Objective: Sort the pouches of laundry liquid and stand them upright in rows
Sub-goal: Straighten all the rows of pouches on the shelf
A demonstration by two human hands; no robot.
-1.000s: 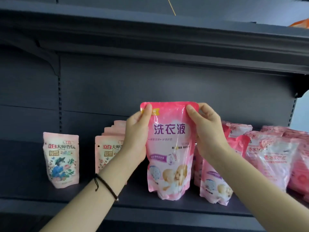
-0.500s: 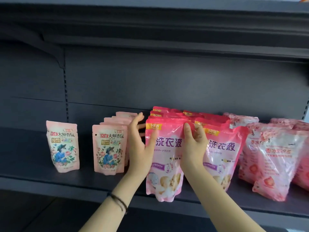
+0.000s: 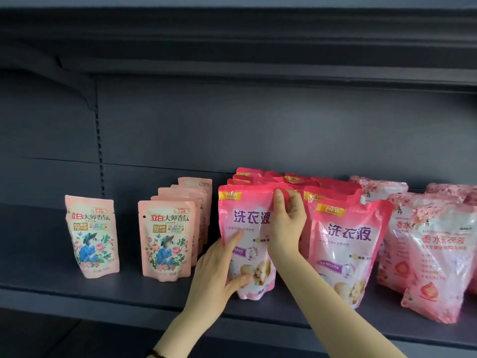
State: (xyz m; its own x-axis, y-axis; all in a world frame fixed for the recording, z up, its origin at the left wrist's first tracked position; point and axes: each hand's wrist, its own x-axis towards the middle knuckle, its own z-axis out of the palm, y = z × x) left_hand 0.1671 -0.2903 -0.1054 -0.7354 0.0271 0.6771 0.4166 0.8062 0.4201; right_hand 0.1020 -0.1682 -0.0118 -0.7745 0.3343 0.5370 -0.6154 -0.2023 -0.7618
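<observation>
A bright pink pouch [image 3: 245, 218] with a yellow NEW corner stands upright at the front of a row of like pouches [image 3: 254, 177] on the dark shelf [image 3: 129, 293]. My right hand [image 3: 286, 226] pinches its top right edge. My left hand [image 3: 219, 270] rests on its lower left side, fingers spread against the front and bottom. A second row of the same pouches [image 3: 346, 244] stands just to the right, its front pouch leaning a little.
Pale pink floral pouches stand to the left: a single one [image 3: 91, 236] and a row [image 3: 167, 239]. At the far right lie leaning rose-print pouches [image 3: 438, 259]. Shelf back panel [image 3: 258, 130] is behind, another shelf overhead.
The pouch, held up in the air by both hands a second ago, has come down onto the shelf. My left hand slid from its top to its lower side.
</observation>
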